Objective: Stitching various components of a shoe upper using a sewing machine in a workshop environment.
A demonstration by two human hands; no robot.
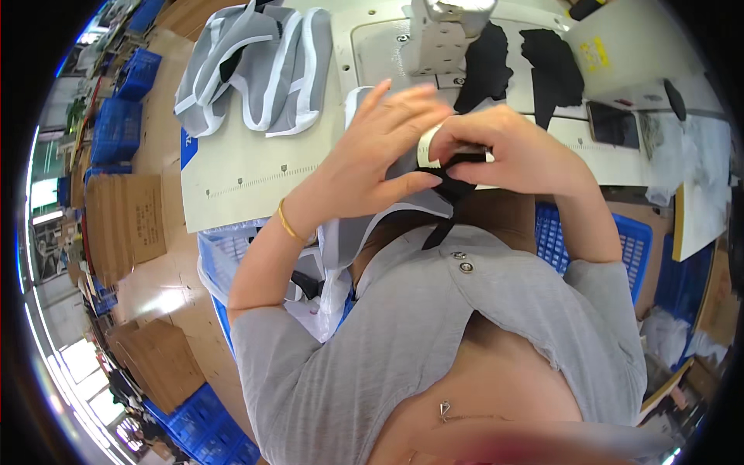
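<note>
My left hand (380, 151) is stretched out flat over grey fabric with white edging (349, 236), its fingers apart and the fingertips a little blurred. Its thumb tip reaches the edge of a black fabric piece (456, 186). Beside it my right hand (515, 147) is curled closed on that black piece. A cream-white strip (425, 147) loops up at the right hand's fingers; whether it is joined to the fabric I cannot tell. The grey fabric hangs over the table's near edge toward my lap, partly hidden by my left hand and forearm.
A sewing machine (449, 39) stands just beyond my hands on the white table (248, 190). Grey white-edged pieces (271, 77) lie at the far left. Black cut pieces (554, 70) and a phone (612, 124) are at the right. Blue crates (635, 248) and cartons (128, 225) stand around.
</note>
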